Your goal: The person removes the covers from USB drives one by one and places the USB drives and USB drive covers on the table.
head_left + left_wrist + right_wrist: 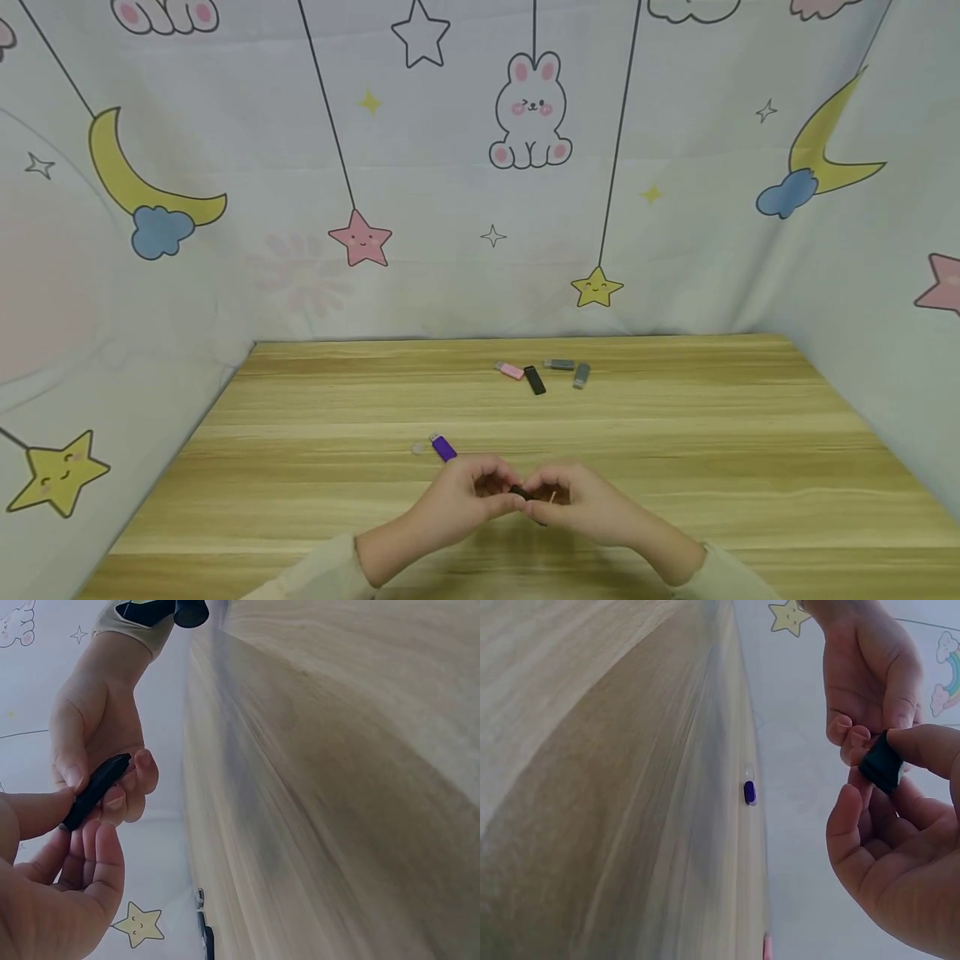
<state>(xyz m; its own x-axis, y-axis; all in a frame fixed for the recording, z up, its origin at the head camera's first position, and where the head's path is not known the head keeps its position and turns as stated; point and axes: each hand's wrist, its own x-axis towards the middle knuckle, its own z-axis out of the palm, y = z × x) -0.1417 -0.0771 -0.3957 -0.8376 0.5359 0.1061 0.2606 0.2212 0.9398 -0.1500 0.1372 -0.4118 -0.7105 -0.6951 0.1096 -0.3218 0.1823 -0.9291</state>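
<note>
A small black USB stick (97, 791) is held between both hands, low over the near part of the table. My left hand (467, 497) pinches one end of it between thumb and fingertips. At its other end, my right hand (583, 502) grips it with the thumb on top and the fingers curled beneath. The fingers cover much of the stick in the head view; its dark end (882, 763) shows in the right wrist view. Just beyond the left hand lies a purple USB stick (444, 447), its metal plug bared, beside a small clear piece (417, 448).
Farther back on the wooden table (337, 400) lie a pink USB stick (511, 371), a black one (535, 380) and two grey ones, one lying crosswise (560, 364) and one lengthwise (582, 376). A printed cloth (435, 183) hangs behind and at both sides.
</note>
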